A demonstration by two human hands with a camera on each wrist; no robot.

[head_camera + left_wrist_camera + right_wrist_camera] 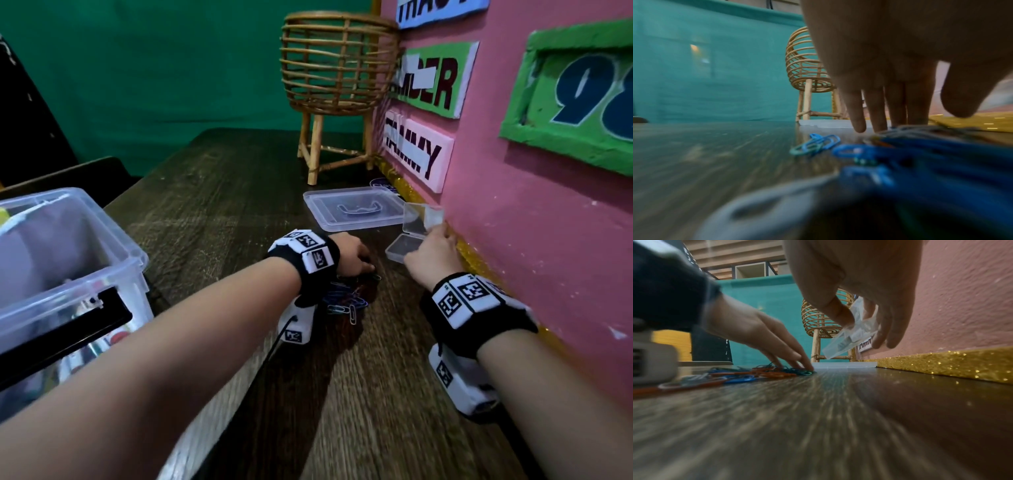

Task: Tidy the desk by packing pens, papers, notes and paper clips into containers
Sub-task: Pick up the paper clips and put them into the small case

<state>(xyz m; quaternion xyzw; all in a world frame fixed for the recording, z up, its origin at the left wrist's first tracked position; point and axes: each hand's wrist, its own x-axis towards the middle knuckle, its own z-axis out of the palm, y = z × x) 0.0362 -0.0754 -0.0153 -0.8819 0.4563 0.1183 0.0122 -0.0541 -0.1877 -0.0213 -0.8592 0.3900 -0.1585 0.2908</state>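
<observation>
A heap of coloured paper clips [346, 301] lies on the dark wooden desk [239, 192], also seen up close [818, 144] and from the right [748, 374]. My left hand [356, 257] reaches over the heap, its straight fingers [877, 113] touching the clips at the far side [797, 360]. My right hand [435, 253] holds a small clear hinged box [411, 233] by the pink wall, lid open, thumb and fingers pinching it [853, 334] above the desk.
A large clear bin [65, 270] with stationery stands at the left. Its flat clear lid [356, 209] lies behind the hands. A rattan basket on legs [339, 78] stands at the back. The pink wall [548, 222] with a gold glitter strip [941, 363] bounds the right.
</observation>
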